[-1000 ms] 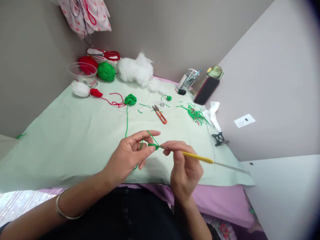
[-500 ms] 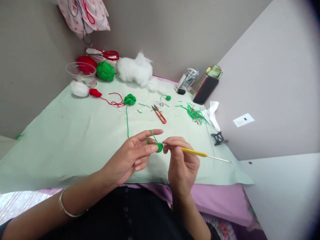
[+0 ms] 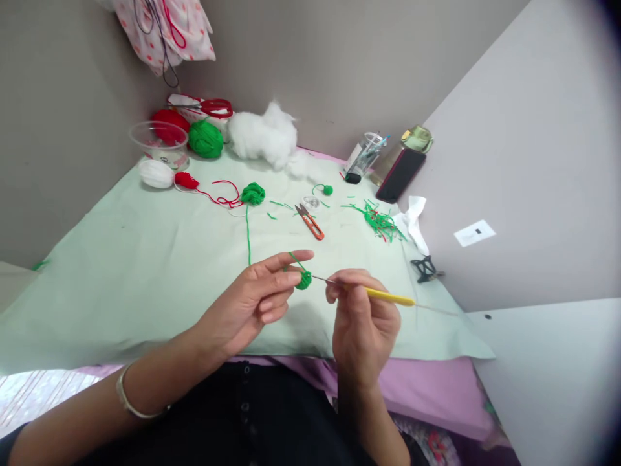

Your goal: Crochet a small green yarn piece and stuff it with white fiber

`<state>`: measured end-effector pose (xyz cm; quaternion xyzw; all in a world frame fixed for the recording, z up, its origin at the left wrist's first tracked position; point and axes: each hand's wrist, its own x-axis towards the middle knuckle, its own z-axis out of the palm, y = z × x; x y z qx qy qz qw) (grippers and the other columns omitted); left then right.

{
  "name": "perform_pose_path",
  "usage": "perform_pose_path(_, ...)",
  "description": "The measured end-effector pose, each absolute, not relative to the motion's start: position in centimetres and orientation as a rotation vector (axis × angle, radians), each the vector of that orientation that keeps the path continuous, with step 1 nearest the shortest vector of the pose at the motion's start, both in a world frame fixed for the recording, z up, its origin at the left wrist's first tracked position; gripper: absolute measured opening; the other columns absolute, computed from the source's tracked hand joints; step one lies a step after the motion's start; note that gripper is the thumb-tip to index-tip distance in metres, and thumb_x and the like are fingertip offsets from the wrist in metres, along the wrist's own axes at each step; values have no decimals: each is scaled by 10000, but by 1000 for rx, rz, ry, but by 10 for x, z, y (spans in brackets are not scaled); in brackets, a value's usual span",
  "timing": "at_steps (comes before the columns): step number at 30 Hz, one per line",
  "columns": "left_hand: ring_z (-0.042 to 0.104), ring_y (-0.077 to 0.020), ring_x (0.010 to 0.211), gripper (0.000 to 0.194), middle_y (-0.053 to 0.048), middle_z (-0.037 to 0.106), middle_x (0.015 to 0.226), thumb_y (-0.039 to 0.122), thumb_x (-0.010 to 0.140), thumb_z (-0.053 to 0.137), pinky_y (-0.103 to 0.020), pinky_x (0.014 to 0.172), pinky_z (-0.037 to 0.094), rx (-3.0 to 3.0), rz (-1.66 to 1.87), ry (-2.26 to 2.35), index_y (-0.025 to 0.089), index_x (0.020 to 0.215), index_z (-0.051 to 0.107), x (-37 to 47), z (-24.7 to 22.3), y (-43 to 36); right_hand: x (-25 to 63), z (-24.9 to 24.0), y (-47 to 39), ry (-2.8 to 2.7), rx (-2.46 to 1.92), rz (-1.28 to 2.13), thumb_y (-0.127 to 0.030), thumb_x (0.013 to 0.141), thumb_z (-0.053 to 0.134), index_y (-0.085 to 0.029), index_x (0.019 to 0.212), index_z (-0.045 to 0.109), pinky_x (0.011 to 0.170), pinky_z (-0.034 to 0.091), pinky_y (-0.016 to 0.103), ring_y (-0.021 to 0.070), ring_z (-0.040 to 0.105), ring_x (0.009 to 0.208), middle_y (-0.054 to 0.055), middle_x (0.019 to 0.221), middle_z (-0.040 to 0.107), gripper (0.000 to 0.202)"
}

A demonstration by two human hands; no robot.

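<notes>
Between the thumb and fingers of my left hand (image 3: 264,294) is a small round green crochet piece (image 3: 304,280). Green yarn runs up from it over my stretched index finger. My right hand (image 3: 365,317) is closed around the yellow handle of a crochet hook (image 3: 391,297). The hook's thin metal shaft points left and its tip meets the edge of the green piece; whether it sits in a loop is too small to tell. From a small green yarn ball (image 3: 253,193), a strand comes down the cloth toward my left hand.
Orange thread snips (image 3: 309,222) lie beyond my hands, with green yarn scraps (image 3: 381,222) to their right. White stuffing (image 3: 264,134), a clear tub (image 3: 160,145) and a green yarn skein (image 3: 206,138) stand along the back. A phone (image 3: 400,175) leans against a bottle at right.
My right hand has moved right with the crochet hook, so more of the shaft shows between it and the green piece. My left hand has shifted only slightly.
</notes>
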<state>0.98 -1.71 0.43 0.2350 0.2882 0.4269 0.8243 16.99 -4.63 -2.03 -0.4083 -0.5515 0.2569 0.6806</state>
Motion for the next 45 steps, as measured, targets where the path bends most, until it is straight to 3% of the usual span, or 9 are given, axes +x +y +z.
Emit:
perform_pose_path(4, 351, 0, 455, 351, 21, 661, 865, 213, 826, 848, -156, 403, 370, 678, 919, 677, 211, 1175, 801, 13, 3, -23, 169, -20, -45, -1282, -966, 672, -241, 1006, 629, -251, 1000, 792, 685, 547, 307, 156, 654, 789, 34, 902, 750, 163)
perform_pose_path(10, 379, 10, 453, 289, 8, 652, 959, 264, 853, 837, -176, 414, 403, 751, 936, 725, 229, 1139, 821, 10, 0, -23, 172, -20, -42, -1125, -950, 801, -324, 1019, 604, -213, 928, 751, 639, 561, 291, 127, 636, 650, 43, 856, 771, 206)
perform_pose_path(15, 384, 20, 453, 265, 10, 628, 977, 251, 872, 812, -165, 405, 369, 774, 933, 738, 247, 1137, 825, 8, 2, -23, 174, -17, -46, -1150, -907, 827, -293, 1052, 546, -215, 948, 734, 657, 578, 283, 124, 679, 671, 36, 874, 792, 229)
perform_pose_path(23, 453, -28, 499, 301, 15, 637, 899, 284, 890, 804, -186, 431, 379, 949, 1006, 836, 247, 1189, 804, 6, -3, -24, 172, -21, -60, -1502, -968, 318, -124, 1034, 489, -253, 1136, 703, 689, 602, 357, 178, 720, 807, 48, 992, 786, 270)
perform_pose_path(30, 456, -18, 481, 353, 16, 663, 905, 294, 855, 844, -183, 442, 381, 955, 1013, 861, 246, 1201, 789, 10, -3, -28, 171, -32, -55, -1632, -965, 137, -77, 995, 531, -267, 1205, 690, 691, 615, 360, 199, 728, 869, 52, 979, 768, 325)
perform_pose_path(34, 298, -4, 429, 452, 64, 547, 714, 293, 832, 862, -154, 377, 267, 673, 876, 722, 198, 1259, 749, 13, 0, -27, 169, -41, -55, -1672, -1008, -231, -96, 945, 658, -307, 1225, 743, 719, 621, 360, 214, 726, 942, 74, 1062, 743, 360)
perform_pose_path(37, 153, -3, 442, 336, 115, 362, 585, 238, 856, 833, -128, 376, 207, 529, 812, 640, 131, 1170, 782, 11, 1, -23, 169, -35, -55, -1562, -1007, 72, -137, 1009, 556, -286, 1170, 744, 706, 603, 368, 204, 710, 889, 62, 993, 737, 289)
perform_pose_path(39, 137, -2, 449, 290, 118, 343, 581, 202, 860, 823, -123, 379, 203, 510, 849, 620, 128, 1139, 796, 10, 3, -21, 170, -27, -53, -1365, -980, 291, -175, 1042, 509, -261, 1068, 747, 644, 559, 345, 176, 662, 762, 38, 872, 711, 255)
perform_pose_path(45, 333, 28, 427, 331, 47, 601, 819, 235, 851, 849, -133, 384, 278, 637, 895, 675, 218, 1177, 795, 14, 3, -26, 166, -21, -48, -1337, -970, 467, -184, 1032, 559, -251, 1029, 758, 661, 571, 325, 163, 672, 774, 27, 881, 740, 210)
